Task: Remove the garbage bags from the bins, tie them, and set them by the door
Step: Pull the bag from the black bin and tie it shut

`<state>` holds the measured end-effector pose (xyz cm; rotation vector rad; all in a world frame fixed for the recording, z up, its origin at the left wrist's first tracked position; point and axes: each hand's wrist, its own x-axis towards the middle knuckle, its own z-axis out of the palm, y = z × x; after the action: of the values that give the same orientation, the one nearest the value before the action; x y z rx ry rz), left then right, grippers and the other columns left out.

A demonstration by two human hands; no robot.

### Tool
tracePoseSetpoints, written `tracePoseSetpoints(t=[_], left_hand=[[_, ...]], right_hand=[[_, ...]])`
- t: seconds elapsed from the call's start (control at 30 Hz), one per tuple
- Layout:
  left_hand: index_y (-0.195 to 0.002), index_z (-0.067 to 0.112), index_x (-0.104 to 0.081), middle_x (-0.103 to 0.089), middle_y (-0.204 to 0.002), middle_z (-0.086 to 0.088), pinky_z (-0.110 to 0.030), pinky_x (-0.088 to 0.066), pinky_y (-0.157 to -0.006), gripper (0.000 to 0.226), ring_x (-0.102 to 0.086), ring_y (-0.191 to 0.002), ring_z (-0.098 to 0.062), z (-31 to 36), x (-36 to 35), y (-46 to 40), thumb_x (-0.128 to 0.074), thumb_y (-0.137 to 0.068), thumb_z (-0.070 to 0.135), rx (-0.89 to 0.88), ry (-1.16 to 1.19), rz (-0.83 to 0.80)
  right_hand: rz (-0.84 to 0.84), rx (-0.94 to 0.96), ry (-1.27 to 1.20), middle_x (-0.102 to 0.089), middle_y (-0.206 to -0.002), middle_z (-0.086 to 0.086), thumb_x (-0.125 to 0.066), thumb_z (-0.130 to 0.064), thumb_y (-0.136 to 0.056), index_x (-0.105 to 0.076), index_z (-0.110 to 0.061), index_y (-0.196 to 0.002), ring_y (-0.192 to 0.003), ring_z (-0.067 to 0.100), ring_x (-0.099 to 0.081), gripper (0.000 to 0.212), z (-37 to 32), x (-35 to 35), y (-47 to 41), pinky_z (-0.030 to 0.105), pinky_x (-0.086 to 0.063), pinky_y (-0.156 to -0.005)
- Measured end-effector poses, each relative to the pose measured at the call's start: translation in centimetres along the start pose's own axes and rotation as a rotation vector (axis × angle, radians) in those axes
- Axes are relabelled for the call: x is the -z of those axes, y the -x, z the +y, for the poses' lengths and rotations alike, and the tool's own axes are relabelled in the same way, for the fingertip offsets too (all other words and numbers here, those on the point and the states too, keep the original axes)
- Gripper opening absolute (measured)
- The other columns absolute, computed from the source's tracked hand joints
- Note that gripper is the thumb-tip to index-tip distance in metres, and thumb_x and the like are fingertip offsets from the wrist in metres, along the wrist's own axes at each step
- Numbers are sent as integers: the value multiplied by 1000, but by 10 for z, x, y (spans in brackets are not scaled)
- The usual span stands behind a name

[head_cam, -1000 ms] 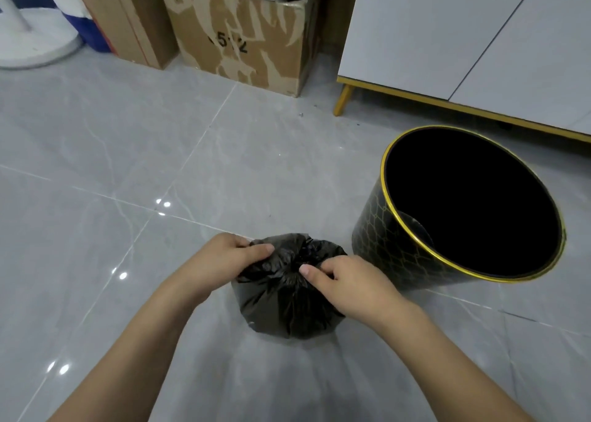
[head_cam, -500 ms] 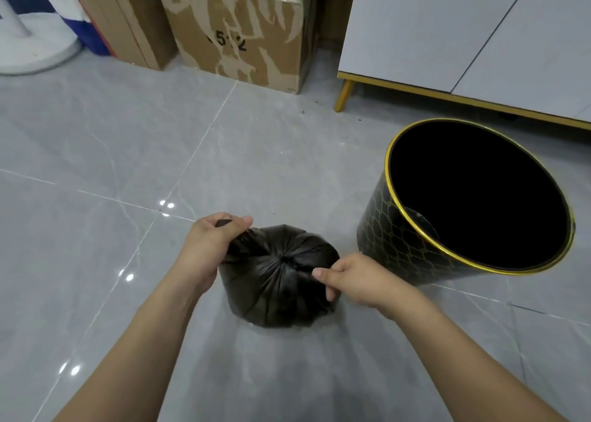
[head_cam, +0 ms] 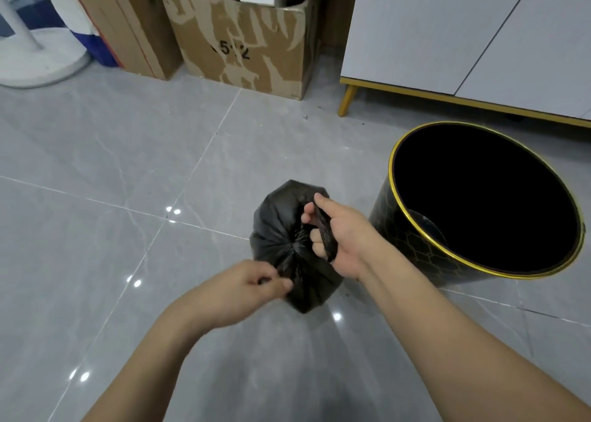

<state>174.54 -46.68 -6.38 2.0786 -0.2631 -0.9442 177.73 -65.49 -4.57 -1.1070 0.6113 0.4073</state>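
Floor view shifted; hands now swapped ends.

Garbage bag: thin black plastic, crinkled, faint sheen. Bin at 3 o'clock of bag: glossy black wall, fine gold pattern, shiny gold rim. Floor: polished grey marble-look tile, mirror glints. Cardboard box at 12 o'clock: matt brown, torn rough surface. Cabinet: smooth matt pale panels, gold-finish leg.

The cardboard box bears partly legible "5 2".
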Motion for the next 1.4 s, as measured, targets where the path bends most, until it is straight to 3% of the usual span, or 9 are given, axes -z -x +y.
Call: tracePoseSetpoints(t=[0.27,0.57,0.7,0.8,1.0,1.1,1.2,1.3,1.4], left_hand=[[-80,19,-53,-57,-84,4,-35,-47,-70,24,-52,-71,-14,21,4,16,-55,-91,40,-4,-482,-39],[-89,25,-60,-59,-113,18,-10,-40,-75,5,-57,-88,0,5,35,-11,-60,-94,23,-183,-151,368],[-91,14,-62,-66,-118,11,-27,-46,-94,8,-61,-106,-8,0,25,-28,-57,-97,12,-241,246,379],[-94,6,-57,-70,-115,6,-21,-43,-93,11,-61,-110,-5,-2,18,-35,-49,-100,11,-232,310,362],[-93,5,-49,-58,-68,0,-32,-46,-70,16,-52,-66,-19,-8,9,-40,-45,-102,17,-68,341,335],[-96,4,-48,-69,-75,-8,-32,-48,-58,17,-55,-51,-25,-8,4,-38,-43,-103,19,56,311,250],[-93,8,-51,-68,-76,-8,-29,-48,-59,17,-57,-45,-22,-9,-2,-33,-44,-102,21,122,251,240],[-89,9,-55,-55,-70,2,-27,-43,-63,16,-47,-57,-8,-6,-6,-32,-49,-99,19,17,204,499],[-99,4,-60,-60,-85,-4,-12,-46,-60,16,-49,-68,-3,3,-10,-34,-46,-101,11,-55,512,544]], right_hand=[[6,199,825,-56,-48,-16,-49,-31,-95,-62,-21,-66,-55,5,-49,33,45,5,-7,25,-38,-59],[-137,187,922,-49,-67,-5,-47,-49,-78,-54,-9,-72,-70,10,-50,41,63,16,-2,44,-48,-80],[-259,191,935,-52,-66,-8,-56,-61,-73,-55,-17,-68,-66,11,-53,45,54,13,7,34,-43,-68],[-251,333,1245,-54,-90,-2,-61,-48,-84,-60,-17,-81,-81,17,-58,31,51,12,9,34,-48,-77],[-106,657,1645,-36,-103,-4,-48,-38,-93,-46,-21,-87,-82,26,-57,18,48,14,18,34,-43,-67],[53,773,1730,-48,-109,2,-47,-29,-93,-54,-16,-104,-75,31,-61,18,49,18,19,35,-36,-58],[161,834,1701,-57,-97,3,-57,-21,-87,-58,-15,-98,-56,27,-59,12,54,23,16,34,-41,-45],[156,950,1666,-59,-85,-1,-54,-24,-86,-58,-18,-90,-54,24,-60,8,64,28,13,34,-46,-41],[189,1035,1622,-59,-73,-6,-43,-31,-85,-58,-21,-86,-51,21,-60,18,67,27,15,31,-43,-37]])
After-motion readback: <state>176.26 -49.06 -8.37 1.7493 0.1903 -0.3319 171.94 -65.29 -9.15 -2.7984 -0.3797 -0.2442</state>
